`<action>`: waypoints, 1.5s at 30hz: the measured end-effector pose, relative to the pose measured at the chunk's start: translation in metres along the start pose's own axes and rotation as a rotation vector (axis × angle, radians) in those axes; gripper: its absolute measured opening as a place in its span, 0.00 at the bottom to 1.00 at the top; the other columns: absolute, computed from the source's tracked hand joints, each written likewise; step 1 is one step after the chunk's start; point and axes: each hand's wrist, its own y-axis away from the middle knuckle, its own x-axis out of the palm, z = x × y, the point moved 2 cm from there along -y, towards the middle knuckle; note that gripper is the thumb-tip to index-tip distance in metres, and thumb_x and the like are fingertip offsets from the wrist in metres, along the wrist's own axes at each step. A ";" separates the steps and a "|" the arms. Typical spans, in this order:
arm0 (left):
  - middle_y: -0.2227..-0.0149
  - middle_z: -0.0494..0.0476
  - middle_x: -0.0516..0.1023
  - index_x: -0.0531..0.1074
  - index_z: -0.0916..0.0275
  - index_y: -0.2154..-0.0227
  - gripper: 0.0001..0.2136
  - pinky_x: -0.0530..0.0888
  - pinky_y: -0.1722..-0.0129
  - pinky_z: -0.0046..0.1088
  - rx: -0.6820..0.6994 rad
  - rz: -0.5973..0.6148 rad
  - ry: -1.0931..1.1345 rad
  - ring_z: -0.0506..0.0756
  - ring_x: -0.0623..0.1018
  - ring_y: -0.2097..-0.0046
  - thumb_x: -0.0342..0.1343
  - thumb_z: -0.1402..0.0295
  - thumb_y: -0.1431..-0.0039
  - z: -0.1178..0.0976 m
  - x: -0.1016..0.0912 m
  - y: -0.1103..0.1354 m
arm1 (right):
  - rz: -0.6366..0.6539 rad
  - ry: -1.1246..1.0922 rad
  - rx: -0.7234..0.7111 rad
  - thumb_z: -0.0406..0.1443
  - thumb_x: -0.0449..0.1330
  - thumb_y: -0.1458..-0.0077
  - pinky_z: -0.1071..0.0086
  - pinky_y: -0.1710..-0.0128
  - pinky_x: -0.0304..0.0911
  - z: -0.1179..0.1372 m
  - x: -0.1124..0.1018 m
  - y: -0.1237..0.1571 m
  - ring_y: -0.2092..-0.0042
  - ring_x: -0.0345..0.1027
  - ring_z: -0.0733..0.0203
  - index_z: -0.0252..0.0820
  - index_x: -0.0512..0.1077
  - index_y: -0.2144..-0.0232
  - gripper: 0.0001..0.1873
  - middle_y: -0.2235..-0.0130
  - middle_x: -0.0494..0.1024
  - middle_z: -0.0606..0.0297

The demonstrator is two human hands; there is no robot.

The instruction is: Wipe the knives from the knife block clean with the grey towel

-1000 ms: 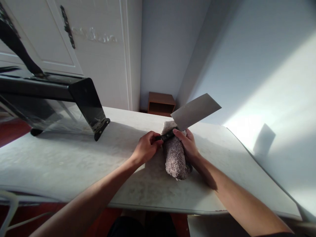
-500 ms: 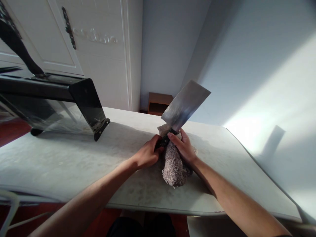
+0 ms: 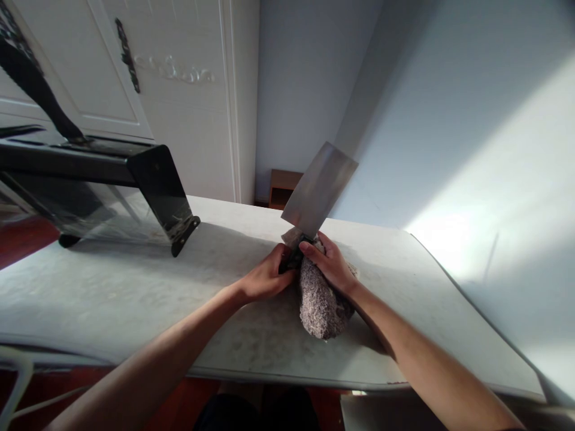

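A cleaver point(image 3: 320, 188) with a broad metal blade points up and away from me over the far part of the white table. My left hand point(image 3: 268, 272) is closed around its dark handle. A grey-brown fuzzy cloth point(image 3: 321, 302) is bunched under my right hand point(image 3: 330, 260), which grips it against the handle near the base of the blade. The right thumb lies over the handle; the other fingers are partly hidden behind the cloth. The cloth's lower end hangs toward me above the table.
A black knife block point(image 3: 148, 173) with clear sides and a dark-handled knife point(image 3: 40, 90) stands on the table point(image 3: 242, 341) at left. Behind are white cabinet doors point(image 3: 188, 131) and a small brown cabinet point(image 3: 283, 179). A pale wall point(image 3: 494, 149) borders the right side.
The cleaver blade has swung a little to the left and turned, and its shadow on the wall has narrowed. Both hands have shifted slightly left; the cloth's lower end moved slightly right.
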 end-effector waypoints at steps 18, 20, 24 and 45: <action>0.75 0.49 0.73 0.61 0.60 0.54 0.19 0.65 0.85 0.26 -0.209 0.128 0.339 0.52 0.72 0.81 0.52 0.69 0.51 -0.005 0.008 0.004 | 0.030 -0.058 0.066 0.48 0.63 0.50 0.61 0.57 0.65 -0.002 0.000 0.000 0.58 0.69 0.54 0.43 0.74 0.59 0.20 0.62 0.78 0.64; 0.75 0.48 0.72 0.60 0.59 0.54 0.18 0.64 0.86 0.25 -0.195 0.106 0.291 0.51 0.71 0.83 0.52 0.66 0.49 -0.006 0.008 0.004 | 0.024 -0.067 0.069 0.48 0.63 0.50 0.61 0.57 0.65 -0.003 -0.001 0.001 0.57 0.69 0.54 0.43 0.74 0.58 0.20 0.62 0.78 0.64; 0.75 0.48 0.71 0.63 0.61 0.58 0.15 0.63 0.84 0.25 -0.137 0.001 0.143 0.49 0.68 0.83 0.53 0.63 0.47 -0.005 0.007 0.003 | 0.017 -0.113 0.087 0.46 0.63 0.50 0.61 0.57 0.64 -0.004 -0.001 0.002 0.58 0.69 0.54 0.43 0.73 0.59 0.19 0.62 0.78 0.64; 0.65 0.58 0.78 0.70 0.64 0.64 0.10 0.71 0.64 0.31 -0.103 -0.317 -0.124 0.57 0.76 0.63 0.54 0.67 0.50 0.009 0.001 -0.005 | -0.027 0.214 -0.359 0.36 0.57 0.43 0.54 0.46 0.62 0.024 0.012 0.022 0.49 0.67 0.52 0.49 0.72 0.54 0.14 0.53 0.75 0.60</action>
